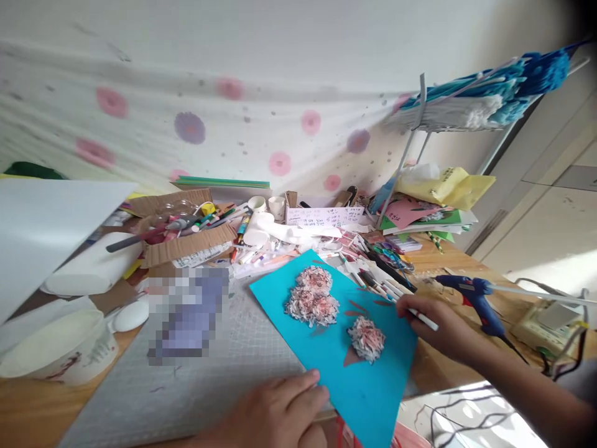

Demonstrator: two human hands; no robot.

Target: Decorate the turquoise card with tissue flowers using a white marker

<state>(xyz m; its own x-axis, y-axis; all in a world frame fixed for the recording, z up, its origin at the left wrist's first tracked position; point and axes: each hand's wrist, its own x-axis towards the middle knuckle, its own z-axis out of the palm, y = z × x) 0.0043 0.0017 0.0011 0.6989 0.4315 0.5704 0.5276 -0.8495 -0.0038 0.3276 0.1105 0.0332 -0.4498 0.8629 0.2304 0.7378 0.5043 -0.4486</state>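
Your right hand (436,326) pinches a white pen (422,318) at the turquoise card's (368,386) 3 o'clock edge; your left hand (275,414) lies flat, fingers loosely open, holding its 7 o'clock edge on the cutting mat (224,367). Three paper flowers (321,302) are already stuck on and a few red-brown leaf shapes show, so judging by that, mostly detail work remains; the blue glue gun (476,298) lies at 3 o'clock.

left hand (275,407) flat, right hand (436,326) gripping (fingers curled)

Flat turquoise card (326,348) with three pink-white paper flowers (311,297); white marker (422,318) at its right edge.
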